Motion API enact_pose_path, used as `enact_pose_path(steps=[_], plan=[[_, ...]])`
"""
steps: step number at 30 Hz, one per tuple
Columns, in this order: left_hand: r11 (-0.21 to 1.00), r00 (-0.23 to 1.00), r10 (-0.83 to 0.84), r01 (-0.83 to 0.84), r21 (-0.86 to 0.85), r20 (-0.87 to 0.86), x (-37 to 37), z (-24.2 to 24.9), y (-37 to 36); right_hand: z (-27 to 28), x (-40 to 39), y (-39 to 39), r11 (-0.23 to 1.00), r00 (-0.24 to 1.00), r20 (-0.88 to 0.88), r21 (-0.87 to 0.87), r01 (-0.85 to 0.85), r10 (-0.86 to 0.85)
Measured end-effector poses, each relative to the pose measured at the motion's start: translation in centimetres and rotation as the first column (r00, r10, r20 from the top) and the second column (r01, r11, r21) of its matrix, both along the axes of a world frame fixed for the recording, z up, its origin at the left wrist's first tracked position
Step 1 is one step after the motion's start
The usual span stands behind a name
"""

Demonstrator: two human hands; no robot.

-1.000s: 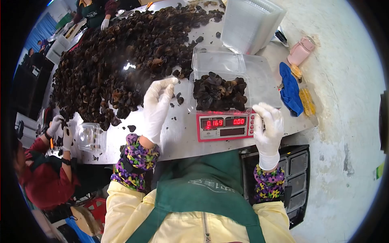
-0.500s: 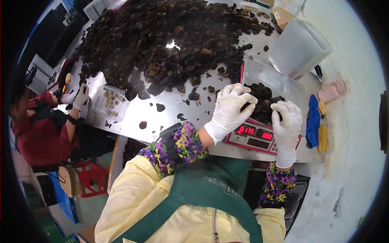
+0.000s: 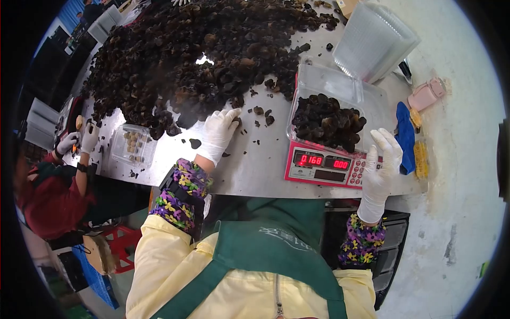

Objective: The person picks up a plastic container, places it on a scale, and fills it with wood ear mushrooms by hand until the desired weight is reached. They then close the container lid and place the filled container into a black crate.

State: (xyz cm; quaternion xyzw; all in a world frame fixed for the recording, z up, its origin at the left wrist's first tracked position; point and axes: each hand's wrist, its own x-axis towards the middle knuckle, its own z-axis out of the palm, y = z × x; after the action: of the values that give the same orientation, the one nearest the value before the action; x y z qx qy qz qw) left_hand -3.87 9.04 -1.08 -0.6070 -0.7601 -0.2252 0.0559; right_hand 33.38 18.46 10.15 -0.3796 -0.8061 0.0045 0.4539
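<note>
Gloves are covering both of the person's hands in the head view, and the red digital scale (image 3: 325, 166) is serving as the landmark. Sitting on top of the scale is a clear clamshell tray (image 3: 326, 114) heaped with dried black fungus (its lid is standing open behind it). The right hand (image 3: 383, 162) is hovering just beside the scale's right end, fingers spread and gripping nothing. The left hand (image 3: 219, 133) is lying well to the left of the scale on the steel table (image 3: 249, 173), fingers loosely spread toward the near edge of the big pile of black fungus (image 3: 202, 58); whether it is pinching a piece I cannot tell. Behind the scale a stack of empty clear trays (image 3: 374, 40) is leaning. To the right of the scale a blue cloth (image 3: 405, 139) is lying. Far to the left of the scale, a co-worker's gloved hands (image 3: 79, 141) are working beside a small clear box (image 3: 133, 145).
</note>
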Motion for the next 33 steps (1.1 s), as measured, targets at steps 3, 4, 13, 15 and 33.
enact_pose_path(steps=[3,4,13,15,33], plan=[[0.986,0.996,0.009,-0.024,0.165,0.088,-0.6,-0.1,0.9,-0.3,1.3,-0.6,0.999,0.999,0.028,0.007,0.037,-0.037],[0.970,0.979,0.027,-0.075,0.231,0.204,-0.5,0.3,1.4,-0.3,1.6,-0.7,0.999,0.999,0.029,0.007,0.038,-0.038],[0.978,0.980,-0.178,0.186,-0.090,0.086,2.0,-0.2,5.8,-0.5,2.7,-1.8,0.996,0.996,-0.010,0.008,0.084,-0.084],[0.974,0.970,-0.198,0.211,-0.086,0.138,1.5,-1.1,5.9,-0.5,3.1,-1.9,0.996,0.996,0.013,0.016,0.083,-0.083],[0.987,0.806,-0.133,0.163,0.000,0.577,-0.3,0.1,4.7,-0.7,4.1,-1.7,0.994,0.996,0.015,0.059,0.090,-0.091]])
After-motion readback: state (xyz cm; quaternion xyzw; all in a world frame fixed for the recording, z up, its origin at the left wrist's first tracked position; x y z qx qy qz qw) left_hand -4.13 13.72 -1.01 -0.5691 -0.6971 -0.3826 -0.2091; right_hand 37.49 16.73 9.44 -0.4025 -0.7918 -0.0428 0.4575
